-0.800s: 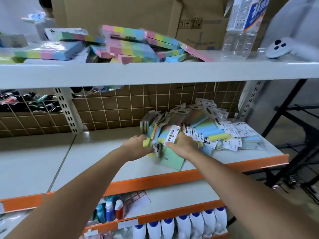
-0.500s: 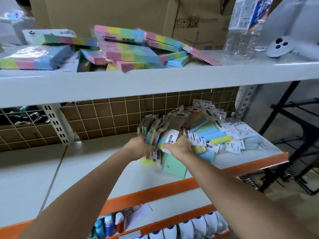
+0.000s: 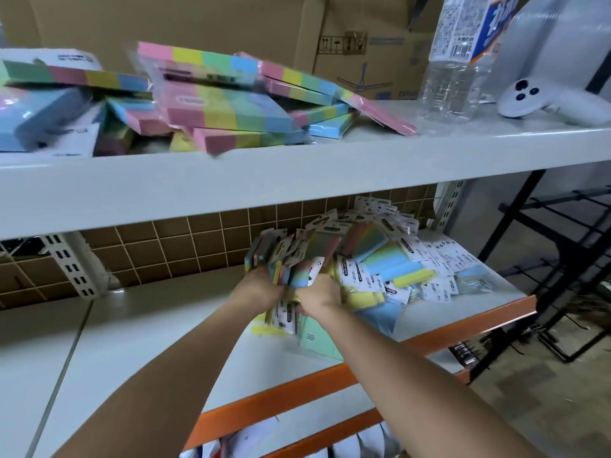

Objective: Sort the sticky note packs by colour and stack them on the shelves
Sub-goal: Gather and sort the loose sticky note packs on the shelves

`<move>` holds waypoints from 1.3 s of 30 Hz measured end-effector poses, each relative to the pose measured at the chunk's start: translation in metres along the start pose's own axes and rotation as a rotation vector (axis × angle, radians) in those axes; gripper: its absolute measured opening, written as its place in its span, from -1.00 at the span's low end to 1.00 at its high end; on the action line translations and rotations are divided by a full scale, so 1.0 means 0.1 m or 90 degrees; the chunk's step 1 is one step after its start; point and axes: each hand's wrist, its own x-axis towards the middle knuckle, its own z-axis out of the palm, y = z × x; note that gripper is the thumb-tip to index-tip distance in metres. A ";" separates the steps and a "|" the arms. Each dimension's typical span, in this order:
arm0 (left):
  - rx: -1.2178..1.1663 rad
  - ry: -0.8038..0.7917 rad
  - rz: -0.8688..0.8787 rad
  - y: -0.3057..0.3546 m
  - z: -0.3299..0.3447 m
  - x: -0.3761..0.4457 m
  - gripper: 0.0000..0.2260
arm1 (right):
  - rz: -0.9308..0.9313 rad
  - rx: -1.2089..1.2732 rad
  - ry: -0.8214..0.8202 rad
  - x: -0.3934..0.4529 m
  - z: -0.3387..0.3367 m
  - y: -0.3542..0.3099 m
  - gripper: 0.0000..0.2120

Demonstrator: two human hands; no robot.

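Both forearms are reaching side by side onto the middle shelf [image 3: 158, 328], where the left hand [image 3: 261, 287] and right hand [image 3: 319, 297] are clutching a bunch of sticky note packs [image 3: 299, 259], fingers curled around it. The bunch is sitting at the near-left edge of a loose heap [image 3: 390, 259] of packs on that shelf.

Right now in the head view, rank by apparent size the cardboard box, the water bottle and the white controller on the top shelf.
1. cardboard box, clearly largest, though cropped.
2. water bottle, top cropped.
3. white controller, smallest as seen, though the bottle's nearness may exaggerate the gap.
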 end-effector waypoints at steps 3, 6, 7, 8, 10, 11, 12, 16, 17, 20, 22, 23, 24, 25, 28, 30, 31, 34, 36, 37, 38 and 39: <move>0.020 0.059 -0.024 0.02 0.03 0.02 -0.36 | -0.002 0.021 0.005 0.06 0.00 0.05 -0.92; -0.002 0.122 0.003 0.04 0.04 0.04 -0.26 | -0.030 0.026 0.019 0.03 -0.05 0.06 -0.82; -0.002 0.143 0.021 0.06 0.04 0.05 -0.25 | -0.043 0.029 0.025 0.03 -0.08 0.06 -0.81; 0.010 0.156 0.039 0.07 0.05 0.06 -0.24 | -0.053 0.034 0.029 0.03 -0.10 0.05 -0.81; 0.040 0.161 0.048 0.09 0.07 0.11 -0.22 | -0.066 0.034 0.034 0.02 -0.16 0.05 -0.84; 0.042 0.166 0.041 0.11 0.08 0.13 -0.21 | -0.072 0.035 0.039 0.02 -0.18 0.05 -0.86; 0.030 0.168 0.034 0.14 0.08 0.15 -0.21 | -0.078 0.039 0.046 0.02 -0.21 0.05 -0.88; 0.046 0.143 0.019 0.22 0.11 0.19 -0.36 | -0.091 0.040 0.068 0.01 -0.26 0.05 -0.80; 0.059 0.148 0.021 0.23 0.12 0.19 -0.40 | -0.095 0.038 0.072 0.01 -0.28 0.05 -0.77; 0.081 0.163 0.016 0.20 0.12 0.20 -0.54 | -0.103 0.045 0.074 0.01 -0.34 0.03 -0.72; 0.111 0.170 0.017 0.18 0.10 0.18 -0.59 | -0.103 0.040 0.074 0.03 -0.37 0.03 -0.73; 0.126 0.176 0.020 0.17 0.09 0.17 -0.60 | -0.106 0.040 0.074 0.04 -0.38 0.04 -0.74; 0.138 0.178 0.019 0.16 0.06 0.15 -0.61 | -0.107 0.037 0.072 0.03 -0.39 0.04 -0.74; 0.142 0.174 0.013 0.16 0.03 0.13 -0.61 | -0.108 0.033 0.070 0.02 -0.40 0.04 -0.74; 0.094 0.139 -0.037 0.18 -0.01 0.11 -0.57 | -0.112 0.025 0.068 -0.04 -0.43 0.05 -0.73; 0.039 0.129 -0.062 0.20 -0.02 0.11 -0.50 | -0.112 0.026 0.064 -0.08 -0.45 0.07 -0.74; 0.014 0.133 -0.068 0.21 -0.02 0.10 -0.48 | -0.110 0.025 0.061 -0.10 -0.46 0.07 -0.75; -0.069 0.160 -0.074 0.20 0.00 0.07 -0.48 | -0.104 0.021 0.057 -0.14 -0.47 0.08 -0.79; -0.127 0.166 -0.087 0.19 0.00 0.05 -0.53 | -0.099 0.020 0.056 -0.15 -0.47 0.09 -0.78; -0.149 0.165 -0.104 0.19 -0.01 0.04 -0.56 | -0.096 0.018 0.056 -0.16 -0.48 0.09 -0.77; -0.166 0.162 -0.121 0.19 -0.03 0.02 -0.58 | -0.093 0.012 0.055 -0.17 -0.48 0.09 -0.75; -0.180 0.162 -0.131 0.18 -0.04 0.00 -0.61 | -0.092 0.004 0.055 -0.18 -0.49 0.09 -0.74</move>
